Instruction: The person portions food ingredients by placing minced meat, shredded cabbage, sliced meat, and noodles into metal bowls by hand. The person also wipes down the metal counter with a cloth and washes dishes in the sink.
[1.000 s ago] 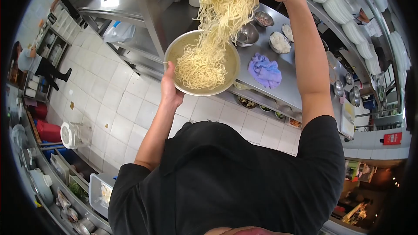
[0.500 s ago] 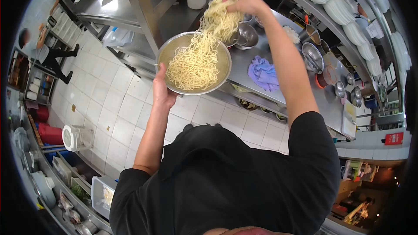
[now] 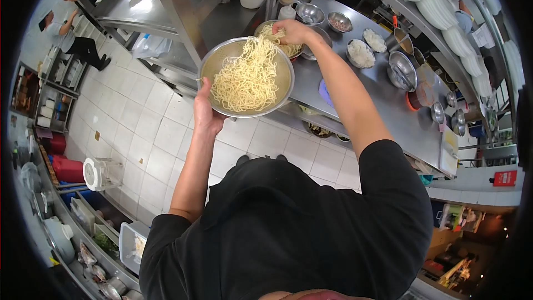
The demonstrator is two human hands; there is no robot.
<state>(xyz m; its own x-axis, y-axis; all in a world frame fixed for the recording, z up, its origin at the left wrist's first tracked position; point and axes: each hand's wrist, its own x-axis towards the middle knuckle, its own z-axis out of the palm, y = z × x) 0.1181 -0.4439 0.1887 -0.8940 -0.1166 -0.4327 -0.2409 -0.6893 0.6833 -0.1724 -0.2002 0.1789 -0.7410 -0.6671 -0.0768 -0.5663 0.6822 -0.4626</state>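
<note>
My left hand grips the near-left rim of a metal mesh strainer, thumb up on the rim and fingers underneath. A heap of yellow noodles fills its middle. My right hand has its fingers closed on a bunch of noodles just beyond the strainer's far rim. That bunch hangs over a metal bowl on the steel counter, which also has noodles in it. Strands run between the bunch and the heap. The fingertips of my right hand are partly hidden among the noodles.
On the steel counter stand several metal bowls, a bowl of white strands and a purple cloth. A steel shelf post rises close by on the left. Another person stands across the tiled floor.
My right hand has lowered with its noodles from high above the counter to the bowl behind the strainer. The strainer has barely moved. The person at the left has shifted slightly.
</note>
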